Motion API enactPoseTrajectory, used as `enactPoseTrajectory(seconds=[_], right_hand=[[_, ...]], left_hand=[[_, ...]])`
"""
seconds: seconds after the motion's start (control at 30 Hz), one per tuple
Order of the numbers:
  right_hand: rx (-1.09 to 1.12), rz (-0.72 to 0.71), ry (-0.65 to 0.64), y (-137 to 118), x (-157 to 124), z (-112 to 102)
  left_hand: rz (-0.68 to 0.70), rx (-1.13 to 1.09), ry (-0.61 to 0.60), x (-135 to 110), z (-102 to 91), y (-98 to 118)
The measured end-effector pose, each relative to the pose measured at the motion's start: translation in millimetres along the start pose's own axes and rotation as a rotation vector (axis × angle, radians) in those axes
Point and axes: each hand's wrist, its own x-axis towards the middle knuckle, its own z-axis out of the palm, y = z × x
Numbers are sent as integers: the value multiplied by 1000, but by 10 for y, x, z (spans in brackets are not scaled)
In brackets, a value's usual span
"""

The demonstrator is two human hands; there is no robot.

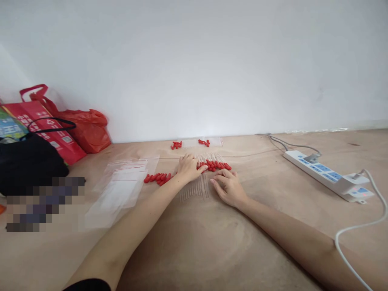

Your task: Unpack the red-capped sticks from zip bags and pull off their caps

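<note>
Droppers with red rubber bulbs and thin clear tubes lie in a row on the wooden table, their red bulbs (216,165) in the middle and clear tubes (194,190) pointing both towards me and away. My left hand (188,166) rests palm down over the row, thumb spread to the right along the bulbs; its fingertips are partly hidden. More red bulbs (156,178) show left of it, partly behind my forearm. Just right of the near tubes, my right hand (229,188) is beside the row, fingers loosely bent and thumb apart, with nothing visible in it.
Clear zip bags (124,182) lie stacked at left. By the wall are small bags (189,142) with red bulbs. A white power strip (321,171) and its cable (357,224) are at right. Red bags (87,127) and a black bag (30,165) stand far left.
</note>
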Motion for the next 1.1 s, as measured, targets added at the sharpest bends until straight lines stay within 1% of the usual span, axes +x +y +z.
enactPoseTrajectory(seconds=[0.17,0.23,0.3,0.37,0.4,0.47,0.57,0.63,0.7,0.83,1.1], right_hand=[[-14,-11,14,-1,-2,18],[-11,-16,27,8,-7,26],[11,-13,69,16,-10,27],[44,-14,138,14,-9,16],[54,-25,166,8,-8,6],[42,-80,187,-17,-7,-18],[-45,-223,116,-72,-13,-53],[-97,-308,41,-106,-22,-64],[-127,-351,-13,-127,-28,-64],[-147,-366,-24,-129,-31,-52],[-132,-347,-34,-129,-18,-27]], left_hand=[[-77,9,39,-30,-22,31],[-119,12,110,-105,-74,20],[-118,0,212,-232,-149,-24],[-49,-32,291,-405,-231,-99],[1,-50,305,-504,-270,-142],[102,-76,296,-701,-332,-222],[173,-86,278,-932,-378,-287],[209,-93,278,-1011,-383,-287],[256,-101,283,-1036,-381,-264],[332,-116,295,-1023,-370,-227],[353,-140,324,-1027,-362,-231]])
